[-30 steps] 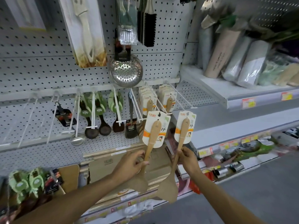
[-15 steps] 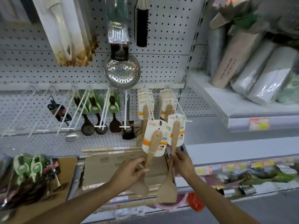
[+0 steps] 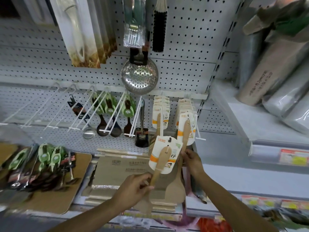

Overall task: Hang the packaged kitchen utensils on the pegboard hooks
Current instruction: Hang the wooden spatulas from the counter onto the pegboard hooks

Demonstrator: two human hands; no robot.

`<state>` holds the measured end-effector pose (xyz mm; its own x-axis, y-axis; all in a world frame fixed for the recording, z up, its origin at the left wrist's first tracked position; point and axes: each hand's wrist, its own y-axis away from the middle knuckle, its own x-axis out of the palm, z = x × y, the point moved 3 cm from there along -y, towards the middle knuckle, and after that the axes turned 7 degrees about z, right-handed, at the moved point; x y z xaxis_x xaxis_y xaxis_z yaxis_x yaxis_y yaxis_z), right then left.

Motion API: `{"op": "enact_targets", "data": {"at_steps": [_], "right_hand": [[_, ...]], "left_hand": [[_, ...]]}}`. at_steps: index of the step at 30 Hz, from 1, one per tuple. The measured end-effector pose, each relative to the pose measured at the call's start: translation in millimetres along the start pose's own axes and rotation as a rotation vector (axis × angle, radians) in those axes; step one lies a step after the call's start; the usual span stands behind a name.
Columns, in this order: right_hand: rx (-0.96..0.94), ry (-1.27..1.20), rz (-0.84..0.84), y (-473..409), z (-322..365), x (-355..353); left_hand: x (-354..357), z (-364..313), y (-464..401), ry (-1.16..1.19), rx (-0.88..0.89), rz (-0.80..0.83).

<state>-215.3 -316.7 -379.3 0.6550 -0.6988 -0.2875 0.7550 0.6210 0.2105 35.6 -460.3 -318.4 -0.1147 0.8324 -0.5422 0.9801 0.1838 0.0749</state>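
Right hand: your right hand [image 3: 192, 162] pinches the handle of a wooden spatula with a white and orange card [image 3: 185, 131]. The grip is clenched on the wood.
What changed: a moment ago this spatula was lower and away from the rack. Now it is raised, and its card top sits right at the long white wire hook on the right [image 3: 194, 124], in front of the stack of same white and orange cards already hanging there [image 3: 184, 106].
What that means: I think the card hole is going on the hook or is just on. I cannot tell if the wire is through the hole yet.
Left hand: your left hand [image 3: 135, 187] grasps the handle of a second wooden spatula with the same card [image 3: 164, 155]. It waits lower down, in front of the brown cardboard boxes on the shelf [image 3: 123, 169]. It has moved little.
Next hook: the other white wire hook with cards [image 3: 161, 108] is just to the left, so the second spatula may go there.
Around: a shiny metal spoon with holes [image 3: 139, 76] hangs above. Green-carded dark spoons [image 3: 110, 114] hang to the left. A black brush [image 3: 159, 29] hangs up high.
In the way: the second spatula's card is close under the first one, so they could bump. The hook tip sticks out toward you, so mind your fingers.
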Motion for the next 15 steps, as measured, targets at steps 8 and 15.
{"op": "enact_targets", "data": {"at_steps": [8, 15], "right_hand": [[0.046, 0.196, -0.076, 25.7, 45.8, 4.4], [0.004, 0.011, 0.467, 85.5, 53.9, 47.7]], "left_hand": [[15.1, 3.8, 0.4, -0.012, -0.028, 0.013], [33.6, 17.4, -1.0, -0.002, -0.082, 0.018]]}}
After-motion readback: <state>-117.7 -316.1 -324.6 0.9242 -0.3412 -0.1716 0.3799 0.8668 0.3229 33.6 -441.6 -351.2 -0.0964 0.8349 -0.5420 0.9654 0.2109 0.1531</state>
